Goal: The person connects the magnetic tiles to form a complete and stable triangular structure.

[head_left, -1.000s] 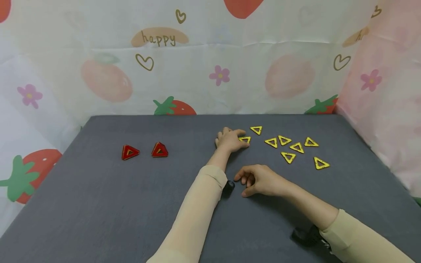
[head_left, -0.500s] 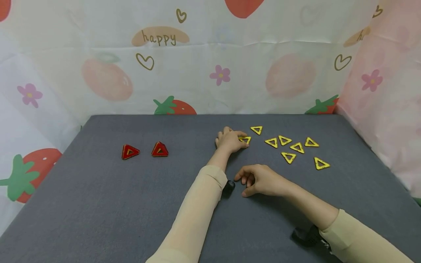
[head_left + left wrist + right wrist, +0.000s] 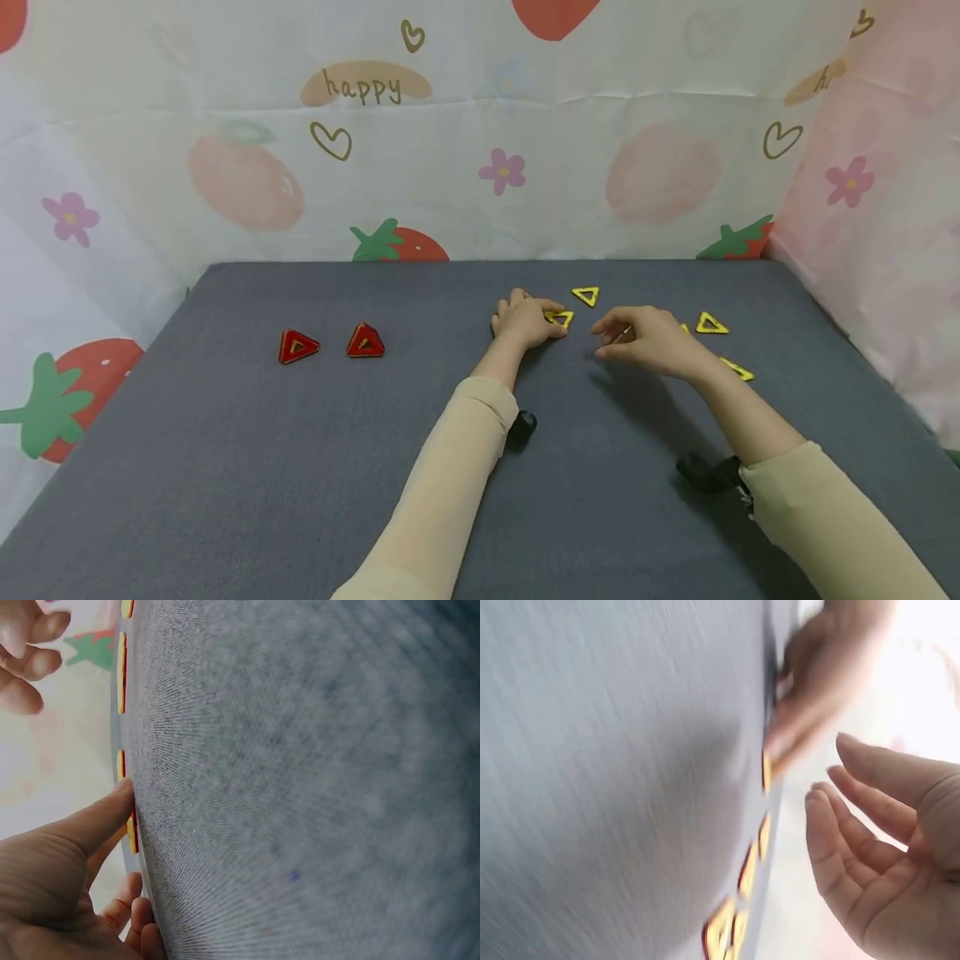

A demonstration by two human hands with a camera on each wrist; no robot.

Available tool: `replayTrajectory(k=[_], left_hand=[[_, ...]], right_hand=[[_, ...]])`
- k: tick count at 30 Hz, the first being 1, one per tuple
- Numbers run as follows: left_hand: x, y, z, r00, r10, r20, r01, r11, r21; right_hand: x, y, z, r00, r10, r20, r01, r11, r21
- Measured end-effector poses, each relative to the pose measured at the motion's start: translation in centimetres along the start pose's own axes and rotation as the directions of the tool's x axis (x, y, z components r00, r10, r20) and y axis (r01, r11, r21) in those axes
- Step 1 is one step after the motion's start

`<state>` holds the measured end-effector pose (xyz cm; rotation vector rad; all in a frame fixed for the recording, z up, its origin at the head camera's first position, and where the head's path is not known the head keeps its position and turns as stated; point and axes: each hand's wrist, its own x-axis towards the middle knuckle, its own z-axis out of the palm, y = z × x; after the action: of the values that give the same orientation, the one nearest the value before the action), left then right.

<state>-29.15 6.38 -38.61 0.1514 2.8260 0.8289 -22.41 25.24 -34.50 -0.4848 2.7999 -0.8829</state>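
My left hand (image 3: 521,323) rests on the far part of the table, thumb and index finger at two sides of a flat yellow triangle frame (image 3: 567,314), pinching it. In the left wrist view, the thumb touches the edge of this triangle (image 3: 134,834). My right hand (image 3: 651,340) hovers to the right with loosely curved fingers. In the right wrist view, a gap separates its thumb (image 3: 877,769) from its fingers, with nothing between them. Another yellow triangle (image 3: 586,291) lies behind. Several more lie under or beside the right hand, partly hidden by it.
Two thicker red triangles (image 3: 287,350) lie apart at the left of the grey table (image 3: 225,467). A yellow triangle (image 3: 711,330) and a partly covered one (image 3: 741,372) lie at the right. A printed curtain (image 3: 555,200) stands behind the table.
My right hand has moved forward and to the right, from in front of the left hand to above the yellow triangles, covering several. The left hand has stayed at its triangle.
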Motion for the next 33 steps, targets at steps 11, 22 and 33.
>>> replayTrajectory(k=[11,22,33], left_hand=[[0.1,-0.1,-0.1,1.0,0.013,0.015,-0.013,1.0,-0.019],[-0.1,0.0,-0.3,1.0,0.023,0.017,-0.023,0.999,-0.034],[-0.2,-0.2,-0.4,1.0,0.01,0.021,-0.009,0.999,-0.043]], right_hand=[[2.5,3.4,-1.8,0.978,0.183,-0.099,-0.188,0.981,-0.044],[3.6,4.5,-1.6,0.965,0.254,-0.066,-0.257,0.965,-0.043],[4.0,4.7,-1.2,0.96,0.273,-0.064,-0.278,0.954,-0.115]])
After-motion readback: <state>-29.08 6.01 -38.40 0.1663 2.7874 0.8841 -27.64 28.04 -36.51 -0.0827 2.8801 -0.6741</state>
